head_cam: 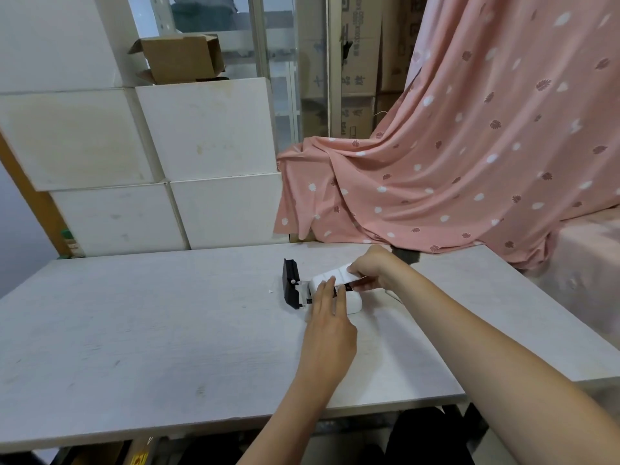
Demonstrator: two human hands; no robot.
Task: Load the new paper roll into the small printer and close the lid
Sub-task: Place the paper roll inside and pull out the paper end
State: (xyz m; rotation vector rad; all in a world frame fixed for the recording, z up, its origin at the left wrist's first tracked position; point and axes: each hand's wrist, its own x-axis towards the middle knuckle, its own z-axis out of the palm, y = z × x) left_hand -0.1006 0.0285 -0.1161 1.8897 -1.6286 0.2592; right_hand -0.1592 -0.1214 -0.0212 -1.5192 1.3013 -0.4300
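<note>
we see a pale grey table [134, 330] with the small white printer [352, 305] toward its far edge, and we place everything else from that printer. behind it and to the right a pink cloth with a leaf print [469, 146] hangs down and spills onto the far edge of the table. behind it and to the left stand stacked white boxes [201, 129], with an open cardboard box [181, 57] on top of them. a tiny white scrap [270, 291] lies on the table left of the printer. nothing lies on the table between us and the printer except our own forearms, which cross the near part of the table.

the printer's black lid [290, 284] stands open and upright on its left side. our left hand [330, 325] lies over the near left part of the printer, fingers stretched out and loose, fingertips [330, 282] touching the white paper. our right hand [372, 266] is at the far right of the printer, fingers pinched on the end of the white paper strip [333, 276], which stretches across the top of the printer toward the lid. we cannot tell whether the roll itself sits in the bay; the hands hide it.
</note>
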